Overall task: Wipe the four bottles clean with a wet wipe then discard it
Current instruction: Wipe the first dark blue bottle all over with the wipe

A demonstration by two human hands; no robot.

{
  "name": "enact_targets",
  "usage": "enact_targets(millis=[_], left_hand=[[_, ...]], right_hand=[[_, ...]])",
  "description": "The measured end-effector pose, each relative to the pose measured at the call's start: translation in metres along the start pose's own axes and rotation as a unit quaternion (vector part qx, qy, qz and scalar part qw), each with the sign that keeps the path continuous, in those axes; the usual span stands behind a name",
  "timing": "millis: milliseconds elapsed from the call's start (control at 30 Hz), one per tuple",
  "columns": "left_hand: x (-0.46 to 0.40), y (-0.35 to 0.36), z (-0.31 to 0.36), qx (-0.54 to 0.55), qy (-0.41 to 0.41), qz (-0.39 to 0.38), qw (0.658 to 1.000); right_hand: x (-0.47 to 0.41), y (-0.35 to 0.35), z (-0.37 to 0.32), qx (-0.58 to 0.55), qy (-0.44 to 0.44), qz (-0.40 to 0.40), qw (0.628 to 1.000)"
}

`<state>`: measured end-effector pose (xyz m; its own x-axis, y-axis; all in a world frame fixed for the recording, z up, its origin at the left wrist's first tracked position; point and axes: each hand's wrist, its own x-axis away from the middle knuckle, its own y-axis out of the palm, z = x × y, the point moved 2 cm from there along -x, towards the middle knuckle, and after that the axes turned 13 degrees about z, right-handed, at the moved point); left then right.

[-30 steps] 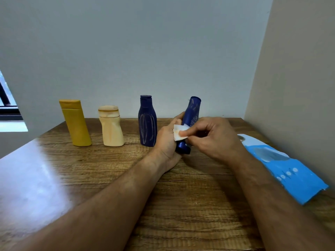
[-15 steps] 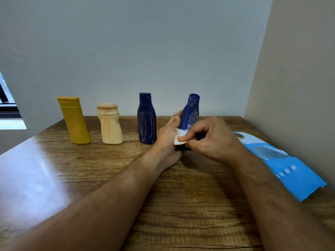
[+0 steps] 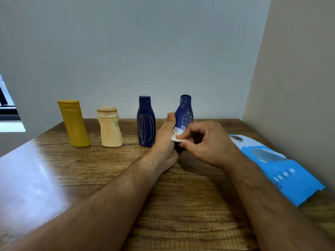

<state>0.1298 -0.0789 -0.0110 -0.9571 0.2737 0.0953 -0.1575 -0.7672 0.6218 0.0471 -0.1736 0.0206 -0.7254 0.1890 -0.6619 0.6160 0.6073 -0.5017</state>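
Three bottles stand in a row along the back of the wooden table (image 3: 181, 205): a yellow bottle (image 3: 74, 124), a cream bottle (image 3: 109, 130) and a dark blue bottle (image 3: 146, 122) with pale streaks. My left hand (image 3: 165, 140) grips a second dark blue bottle (image 3: 184, 113) by its lower part, nearly upright. My right hand (image 3: 206, 142) pinches a small white wet wipe (image 3: 177, 135) against the lower body of that bottle. The bottle's base is hidden behind my hands.
A blue and white wet wipe pack (image 3: 277, 167) lies flat at the table's right edge, against the beige wall (image 3: 299, 87). A grey wall closes the back. Glare covers the table's left side, and a window edge (image 3: 7, 109) shows at far left.
The held blue bottle has gone from tilted to nearly upright and turned, its printed label now facing me. My right hand with the wipe has slid lower on it.
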Motion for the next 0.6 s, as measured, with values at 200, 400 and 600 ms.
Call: enact_targets(millis=[200, 400, 600], left_hand=[[0.0028, 0.0, -0.0002, -0.019, -0.006, -0.023, 1.0], [0.0046, 0.0013, -0.0005, -0.03, 0.009, -0.024, 0.999], [0.0006, 0.0026, 0.0041, -0.006, 0.025, -0.024, 0.999]], right_hand=[[-0.0058, -0.0017, 0.0015, 0.026, 0.023, 0.113, 0.993], [-0.0042, -0.0068, -0.0005, 0.037, -0.028, 0.111, 0.993], [-0.0026, -0.0028, -0.0015, 0.014, -0.016, 0.028, 0.999]])
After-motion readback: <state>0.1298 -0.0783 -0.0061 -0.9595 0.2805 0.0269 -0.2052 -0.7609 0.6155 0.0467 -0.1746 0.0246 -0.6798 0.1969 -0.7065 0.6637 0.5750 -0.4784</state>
